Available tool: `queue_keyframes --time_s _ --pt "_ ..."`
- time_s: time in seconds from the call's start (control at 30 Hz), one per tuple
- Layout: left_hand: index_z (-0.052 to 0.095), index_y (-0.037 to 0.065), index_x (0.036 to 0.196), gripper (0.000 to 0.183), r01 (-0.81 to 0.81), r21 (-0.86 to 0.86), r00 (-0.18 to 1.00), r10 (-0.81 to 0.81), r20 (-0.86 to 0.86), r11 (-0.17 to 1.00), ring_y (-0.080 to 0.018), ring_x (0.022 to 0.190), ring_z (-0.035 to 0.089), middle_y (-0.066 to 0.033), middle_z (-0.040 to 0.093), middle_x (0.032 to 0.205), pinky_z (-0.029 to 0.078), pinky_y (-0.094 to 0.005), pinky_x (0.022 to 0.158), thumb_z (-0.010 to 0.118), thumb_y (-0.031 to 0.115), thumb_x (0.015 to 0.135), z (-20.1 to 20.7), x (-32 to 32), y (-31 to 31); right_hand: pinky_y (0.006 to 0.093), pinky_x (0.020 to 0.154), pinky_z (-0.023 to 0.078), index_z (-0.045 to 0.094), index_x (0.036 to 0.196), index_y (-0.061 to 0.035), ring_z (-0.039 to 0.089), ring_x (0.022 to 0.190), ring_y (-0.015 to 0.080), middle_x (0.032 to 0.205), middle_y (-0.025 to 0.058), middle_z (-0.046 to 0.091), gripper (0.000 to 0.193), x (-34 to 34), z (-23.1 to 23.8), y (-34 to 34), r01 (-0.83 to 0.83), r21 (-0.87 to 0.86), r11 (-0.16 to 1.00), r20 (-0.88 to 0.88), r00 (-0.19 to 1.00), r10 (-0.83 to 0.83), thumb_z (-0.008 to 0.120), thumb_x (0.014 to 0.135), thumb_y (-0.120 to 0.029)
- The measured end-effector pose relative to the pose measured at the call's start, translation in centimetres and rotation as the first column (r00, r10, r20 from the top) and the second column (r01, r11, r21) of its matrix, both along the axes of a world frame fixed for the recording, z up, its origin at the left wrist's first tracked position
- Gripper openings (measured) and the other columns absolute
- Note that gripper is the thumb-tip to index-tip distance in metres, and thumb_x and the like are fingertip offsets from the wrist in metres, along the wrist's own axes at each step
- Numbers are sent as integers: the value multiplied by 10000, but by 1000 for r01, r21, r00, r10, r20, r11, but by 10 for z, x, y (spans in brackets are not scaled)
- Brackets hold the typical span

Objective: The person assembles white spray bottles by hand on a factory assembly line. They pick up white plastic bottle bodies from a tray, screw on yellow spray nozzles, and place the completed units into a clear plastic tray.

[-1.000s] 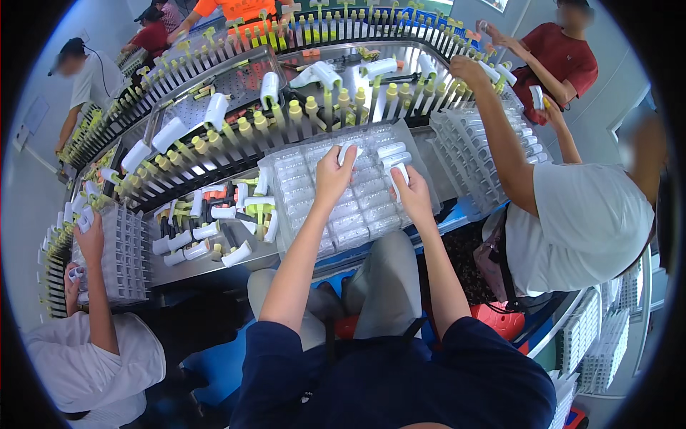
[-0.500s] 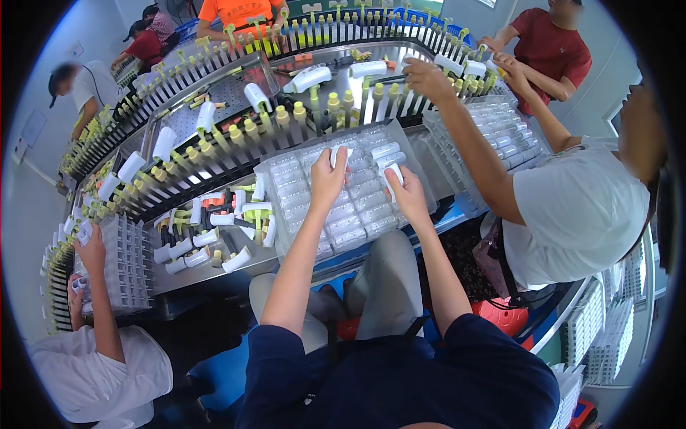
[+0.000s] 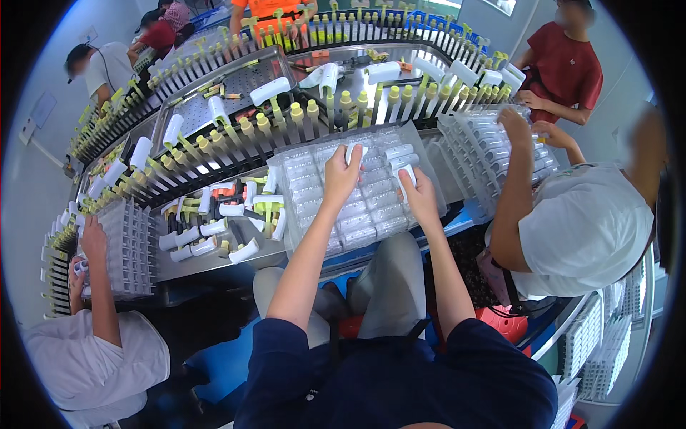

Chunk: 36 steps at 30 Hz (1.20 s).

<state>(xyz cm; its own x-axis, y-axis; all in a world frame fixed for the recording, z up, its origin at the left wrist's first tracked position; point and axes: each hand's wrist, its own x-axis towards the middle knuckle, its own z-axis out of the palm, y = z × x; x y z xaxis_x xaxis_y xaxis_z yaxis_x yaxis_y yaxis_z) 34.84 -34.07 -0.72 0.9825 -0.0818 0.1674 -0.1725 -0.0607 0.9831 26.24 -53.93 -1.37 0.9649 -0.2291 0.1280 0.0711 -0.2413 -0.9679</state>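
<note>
My left hand [image 3: 342,175] is closed around a small white plastic piece [image 3: 356,150], above a clear plastic blister tray [image 3: 304,204]. My right hand [image 3: 421,200] grips another white curved plastic piece [image 3: 407,180] over the tray's right half. The tray's many pockets look mostly unfilled. Two white curved pieces [image 3: 402,155] lie in pockets just beyond my right hand. My palms and fingers partly hide the pieces they hold.
Left of the tray lies a pile of white, yellow-green and black parts [image 3: 221,214]. Beyond it runs a conveyor rail of upright pegs [image 3: 246,129], some carrying white parts. Co-workers sit both sides, near stacked trays [image 3: 493,146] at right and another stack [image 3: 132,243] at left.
Both my hands keep their grip on the white pieces, and their place over the tray is much the same. The right co-worker's hand has dropped from the pegs to the stacked trays.
</note>
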Motion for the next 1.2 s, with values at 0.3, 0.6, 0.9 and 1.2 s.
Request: queue_keyframes --time_s 0.3,0.6,0.9,1.2 --pt "629 23 979 440 13 -11 1000 -13 9 1000 -121 525 649 -88 711 735 444 -272 421 629 452 1078 0 0 0 291 608 461 712 1036 -15 613 669 88 776 20 680 364 -1 0 2 12 28 1000 16 1000 -13 668 1069 -375" --pt "595 15 910 449 -15 -17 1000 14 -16 1000 -139 503 635 -102 688 672 467 -309 455 698 433 1038 -3 3 -1 298 614 473 717 1058 -12 630 673 88 751 27 687 384 0 -3 1 14 19 1000 12 1000 -14 681 1055 -394" --pt "644 13 968 410 7 -43 999 -8 -34 999 -115 524 614 -79 685 689 458 -293 477 733 410 1021 -2 0 -1 320 618 476 719 1047 -11 628 666 110 731 43 680 420 1 -4 2 32 -11 999 0 999 -32 679 1048 -428" --pt "691 10 1005 388 15 -22 999 -16 -33 1000 -107 535 612 -66 692 702 463 -297 490 741 395 1018 0 -1 -1 319 644 471 719 1053 -11 623 686 114 748 43 686 442 2 -6 0 26 -23 999 -1 1000 -26 672 1048 -450"
